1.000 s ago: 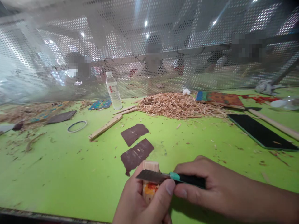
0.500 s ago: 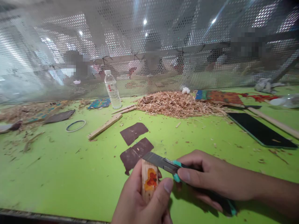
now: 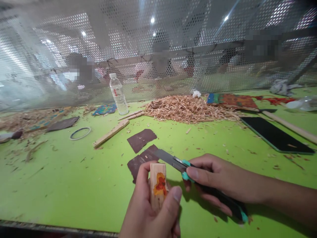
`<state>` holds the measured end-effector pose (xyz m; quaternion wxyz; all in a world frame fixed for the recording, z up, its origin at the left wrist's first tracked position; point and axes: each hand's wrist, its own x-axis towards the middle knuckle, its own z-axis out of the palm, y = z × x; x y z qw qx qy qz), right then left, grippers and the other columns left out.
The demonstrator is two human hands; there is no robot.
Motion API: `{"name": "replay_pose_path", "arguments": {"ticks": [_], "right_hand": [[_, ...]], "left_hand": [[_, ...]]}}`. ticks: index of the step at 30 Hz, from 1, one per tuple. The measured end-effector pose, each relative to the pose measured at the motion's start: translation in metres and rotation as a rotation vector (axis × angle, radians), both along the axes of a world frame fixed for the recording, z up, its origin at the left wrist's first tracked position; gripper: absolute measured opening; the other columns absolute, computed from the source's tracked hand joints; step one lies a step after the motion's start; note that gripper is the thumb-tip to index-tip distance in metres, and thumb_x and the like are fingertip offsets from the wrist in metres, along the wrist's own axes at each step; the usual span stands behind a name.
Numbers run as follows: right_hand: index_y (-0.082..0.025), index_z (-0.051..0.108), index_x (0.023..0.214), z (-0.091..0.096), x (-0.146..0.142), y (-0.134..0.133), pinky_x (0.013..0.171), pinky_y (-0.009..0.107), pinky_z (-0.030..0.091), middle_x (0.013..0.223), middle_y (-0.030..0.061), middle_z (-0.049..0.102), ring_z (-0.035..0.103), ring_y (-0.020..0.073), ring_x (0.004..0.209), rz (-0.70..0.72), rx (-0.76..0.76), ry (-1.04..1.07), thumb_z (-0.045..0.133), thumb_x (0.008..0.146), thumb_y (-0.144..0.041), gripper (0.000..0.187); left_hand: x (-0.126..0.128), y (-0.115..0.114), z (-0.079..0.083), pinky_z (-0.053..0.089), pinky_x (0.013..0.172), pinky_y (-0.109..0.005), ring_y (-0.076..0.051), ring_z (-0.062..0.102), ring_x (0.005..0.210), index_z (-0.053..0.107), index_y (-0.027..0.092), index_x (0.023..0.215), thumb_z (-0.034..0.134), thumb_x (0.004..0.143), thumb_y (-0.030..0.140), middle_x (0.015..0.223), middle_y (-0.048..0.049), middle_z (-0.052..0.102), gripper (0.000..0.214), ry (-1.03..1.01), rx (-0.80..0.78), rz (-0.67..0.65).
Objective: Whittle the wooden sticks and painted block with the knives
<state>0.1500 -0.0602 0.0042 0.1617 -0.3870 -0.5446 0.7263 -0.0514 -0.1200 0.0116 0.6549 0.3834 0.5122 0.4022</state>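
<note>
Spanning the whole lower frame is a bright green table top (image 3: 61, 185), littered with wood chips. A perforated grey metal screen (image 3: 74, 49) closes off the upper half of the frame. A broad heap of tan wood shavings (image 3: 188, 109) lies at upper centre against the foot of the screen. A flat black rectangular slab with a teal edge (image 3: 274, 135) lies at the right of the frame. Two torn dark brown sandpaper sheets (image 3: 141, 139) lie at centre, just above the hands.

The right hand (image 3: 218, 180), lower right of centre, has its fingers curled tight around a teal-and-black utility knife (image 3: 183, 164). The grey blade points up-left, and its tip lies over the nearer sandpaper sheet. The left hand (image 3: 146, 218), at bottom centre, pinches a small pale wooden block with an orange-red painted patch (image 3: 158, 188) between thumb and fingers. The block stands upright at lower centre, above the table. The blade passes just above the block's top; contact cannot be confirmed.

A long pale wooden strip (image 3: 111, 133) lies left of centre. A clear plastic water bottle (image 3: 119, 96) stands upright by the screen. A thin grey ring (image 3: 80, 133) lies flat at the left.
</note>
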Motion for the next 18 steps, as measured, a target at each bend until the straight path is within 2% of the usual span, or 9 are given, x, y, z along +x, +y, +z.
{"name": "replay_pose_path", "arguments": {"ticks": [4,9,11,13,18], "right_hand": [[-0.019,0.059,0.089,-0.001,0.000,0.001,0.034,0.014,0.034,0.047,-0.0081,0.051,0.042,0.0062,0.033,-0.006,-0.002,0.011,0.064,0.089,-0.070,0.051],[-0.019,0.059,0.091,0.002,-0.001,-0.001,0.036,0.015,0.034,0.047,-0.0086,0.049,0.040,0.0064,0.034,0.015,0.028,-0.039,0.060,0.089,-0.072,0.053],[-0.020,0.058,0.091,0.003,0.000,-0.002,0.037,0.016,0.034,0.048,-0.0087,0.048,0.040,0.0073,0.036,0.019,0.046,-0.067,0.060,0.089,-0.073,0.052],[-0.021,0.056,0.086,0.006,0.003,-0.003,0.039,0.018,0.032,0.052,-0.0082,0.047,0.041,0.0081,0.041,0.019,0.150,-0.127,0.061,0.090,-0.071,0.050],[-0.020,0.059,0.075,0.017,0.011,-0.002,0.049,0.022,0.030,0.062,-0.0041,0.049,0.045,0.0109,0.056,0.091,0.654,-0.401,0.064,0.094,-0.059,0.043]], "left_hand": [[-0.001,0.000,-0.004,0.040,0.046,-0.016,-0.005,0.045,0.046,0.038,0.025,0.132,0.086,0.073,0.057,0.069,0.0083,0.055,0.083,-0.044,0.038,-0.001],[-0.002,-0.002,-0.006,0.036,0.043,-0.016,-0.008,0.046,0.045,0.046,0.026,0.128,0.073,0.083,0.064,0.063,0.0071,0.055,0.065,-0.093,0.011,0.015],[-0.002,-0.002,-0.004,0.035,0.042,-0.015,-0.007,0.045,0.045,0.046,0.025,0.127,0.073,0.083,0.065,0.060,0.0083,0.053,0.065,-0.072,0.013,0.005],[-0.001,-0.001,-0.001,0.038,0.043,-0.014,-0.006,0.045,0.045,0.044,0.024,0.128,0.076,0.080,0.064,0.060,0.0094,0.051,0.071,-0.039,0.013,-0.010],[-0.001,0.001,0.003,0.040,0.043,-0.013,-0.004,0.046,0.044,0.041,0.023,0.122,0.081,0.074,0.065,0.066,0.0090,0.053,0.076,-0.002,0.003,-0.022]]}}
